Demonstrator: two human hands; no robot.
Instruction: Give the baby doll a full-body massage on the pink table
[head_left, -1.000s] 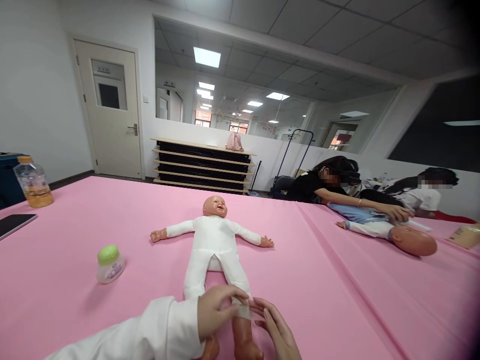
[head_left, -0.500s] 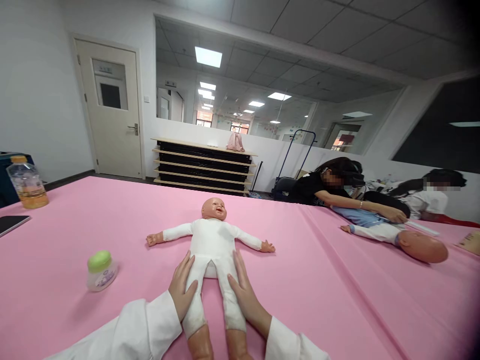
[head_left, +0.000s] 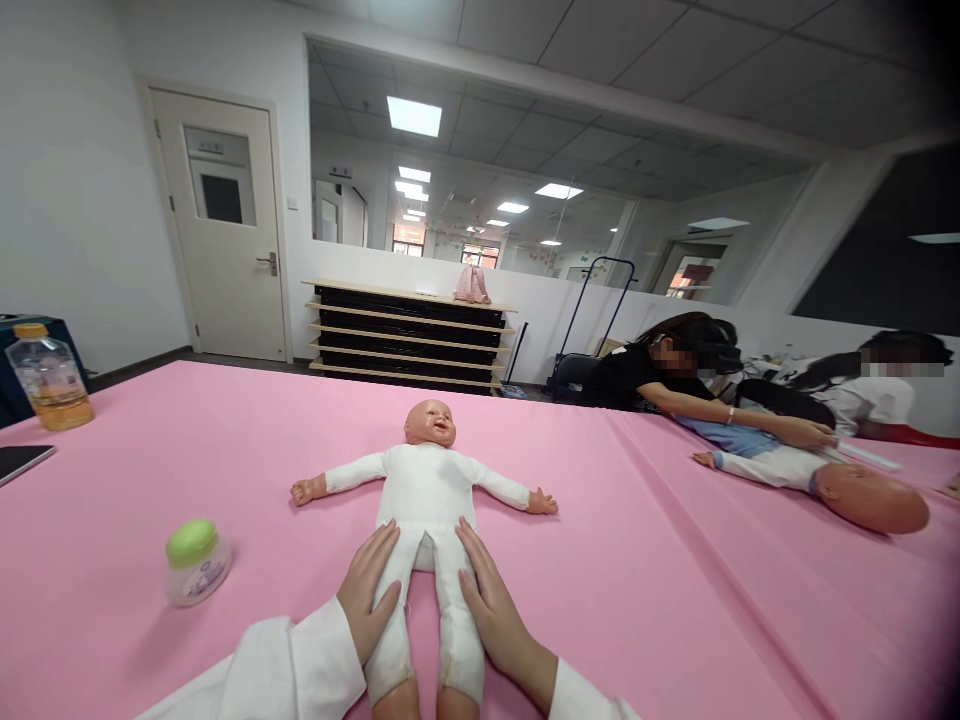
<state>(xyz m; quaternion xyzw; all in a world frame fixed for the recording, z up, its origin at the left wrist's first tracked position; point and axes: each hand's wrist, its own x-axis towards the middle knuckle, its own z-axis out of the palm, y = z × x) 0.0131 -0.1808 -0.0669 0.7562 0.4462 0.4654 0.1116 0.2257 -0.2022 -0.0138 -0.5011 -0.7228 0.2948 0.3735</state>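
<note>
A baby doll with a white cloth body lies on its back on the pink table cover, arms spread wide and head away from me. My left hand rests on the doll's leg at the left, fingers stretched toward its hip. On the other leg lies my right hand, its fingers also extended over the upper thigh. Both hands are open and touch the cloth without gripping it. The doll's feet are cut off by the bottom of the view. To the left stands a small jar with a green lid.
A bottle of amber liquid and a phone sit at the left edge. At the right, a person in black handles another doll. A second person in white sits beyond. Stacked boards stand behind the table.
My hands have slid slightly along the thighs toward the hips, still flat on the doll. The view has shifted a little; the doll stays on its back.
</note>
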